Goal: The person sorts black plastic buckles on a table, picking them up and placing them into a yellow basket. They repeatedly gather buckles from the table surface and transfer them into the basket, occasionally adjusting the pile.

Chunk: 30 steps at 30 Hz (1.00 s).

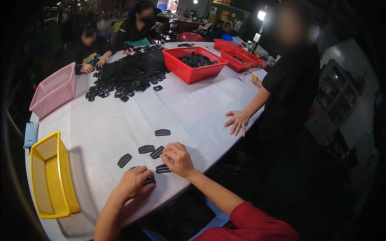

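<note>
Several flat black plastic buckles lie on the white table (120,128) near its front edge. My left hand (134,182) rests palm down over one buckle (149,181), whose end shows under the fingers. My right hand (179,158) presses its fingertips on another buckle (163,169). Loose buckles lie just beyond: one at the left (124,160), two side by side (146,149), and one farther off (163,132). A big heap of the same black buckles (128,72) covers the far part of the table.
A yellow basket (50,176) sits at my left, a pink basket (52,90) farther back. Red baskets (195,64) with buckles stand at the far side. A person in black stands at the right, one hand (237,120) on the table. Two people sit at the far left.
</note>
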{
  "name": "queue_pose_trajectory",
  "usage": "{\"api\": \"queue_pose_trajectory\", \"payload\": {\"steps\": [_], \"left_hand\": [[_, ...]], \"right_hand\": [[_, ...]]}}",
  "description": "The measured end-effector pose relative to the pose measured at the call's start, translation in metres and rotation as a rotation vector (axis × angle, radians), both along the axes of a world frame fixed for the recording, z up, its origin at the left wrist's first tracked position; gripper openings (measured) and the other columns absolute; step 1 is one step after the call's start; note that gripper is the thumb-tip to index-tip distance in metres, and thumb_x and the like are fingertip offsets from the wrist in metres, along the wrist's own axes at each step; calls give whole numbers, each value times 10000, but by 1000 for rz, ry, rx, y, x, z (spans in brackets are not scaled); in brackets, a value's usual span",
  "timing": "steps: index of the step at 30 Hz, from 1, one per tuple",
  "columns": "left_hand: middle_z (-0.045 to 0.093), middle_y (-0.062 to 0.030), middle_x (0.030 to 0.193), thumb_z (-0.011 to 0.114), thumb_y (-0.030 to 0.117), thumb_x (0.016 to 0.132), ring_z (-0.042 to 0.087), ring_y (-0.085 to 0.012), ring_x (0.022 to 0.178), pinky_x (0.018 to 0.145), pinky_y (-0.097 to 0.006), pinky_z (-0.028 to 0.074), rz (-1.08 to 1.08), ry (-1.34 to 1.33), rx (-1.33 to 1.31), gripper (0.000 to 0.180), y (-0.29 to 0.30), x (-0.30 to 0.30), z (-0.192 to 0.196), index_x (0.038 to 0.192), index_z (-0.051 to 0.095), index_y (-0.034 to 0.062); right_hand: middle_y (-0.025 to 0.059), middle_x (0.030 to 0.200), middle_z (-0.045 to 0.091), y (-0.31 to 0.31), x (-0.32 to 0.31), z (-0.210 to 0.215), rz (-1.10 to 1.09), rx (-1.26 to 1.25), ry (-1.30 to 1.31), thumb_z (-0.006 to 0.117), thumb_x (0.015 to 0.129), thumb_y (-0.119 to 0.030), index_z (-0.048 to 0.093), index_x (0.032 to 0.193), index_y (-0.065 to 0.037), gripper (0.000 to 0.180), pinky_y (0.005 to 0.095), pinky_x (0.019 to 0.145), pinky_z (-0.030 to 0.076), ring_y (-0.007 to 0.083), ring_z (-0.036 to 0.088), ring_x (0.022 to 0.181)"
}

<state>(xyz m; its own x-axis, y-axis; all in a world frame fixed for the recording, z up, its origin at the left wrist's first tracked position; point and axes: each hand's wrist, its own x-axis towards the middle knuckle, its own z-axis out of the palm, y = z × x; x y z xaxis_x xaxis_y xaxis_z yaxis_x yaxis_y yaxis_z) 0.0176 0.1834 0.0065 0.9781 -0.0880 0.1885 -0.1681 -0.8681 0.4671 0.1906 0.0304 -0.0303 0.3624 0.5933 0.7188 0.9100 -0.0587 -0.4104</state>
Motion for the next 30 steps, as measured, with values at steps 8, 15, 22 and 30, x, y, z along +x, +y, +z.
{"api": "queue_pose_trajectory", "payload": {"steps": [8, 15, 22, 30], "left_hand": [[593, -91, 856, 753, 263, 739, 607, -291, 815, 709, -398, 498, 7, 19, -26, 262, -1, 4, 2, 914, 634, 110], [591, -87, 858, 764, 277, 728, 602, -295, 818, 715, -404, 500, 19, 17, -41, 272, 2, 3, 0, 899, 622, 121], [674, -68, 902, 600, 204, 934, 590, -139, 791, 713, -281, 445, 419, -184, -501, 206, 40, 3, 7, 983, 679, 20], [611, -117, 1276, 497, 296, 994, 546, -222, 1219, 1057, -388, 383, 656, -235, -622, 385, 73, 2, -43, 1295, 574, 69]], "right_hand": [[50, 866, 609, -5, 0, 5, 7, 22, 24, 703, 796, -111, 638, 780, -68, 79, 393, 837, 443, 262, 581, 919], [65, 850, 625, 1, 5, 6, 20, 38, -1, 698, 783, -77, 643, 769, -59, 60, 388, 813, 458, 270, 597, 897], [152, 1082, 659, -2, 42, -3, -44, -70, 415, 604, 883, -103, 650, 1112, -34, 243, 389, 910, 472, 319, 606, 1037], [123, 1457, 439, 45, 80, -13, 9, -522, 198, 509, 959, -406, 469, 1400, -131, 521, 549, 1133, 200, 308, 344, 1386]]}}
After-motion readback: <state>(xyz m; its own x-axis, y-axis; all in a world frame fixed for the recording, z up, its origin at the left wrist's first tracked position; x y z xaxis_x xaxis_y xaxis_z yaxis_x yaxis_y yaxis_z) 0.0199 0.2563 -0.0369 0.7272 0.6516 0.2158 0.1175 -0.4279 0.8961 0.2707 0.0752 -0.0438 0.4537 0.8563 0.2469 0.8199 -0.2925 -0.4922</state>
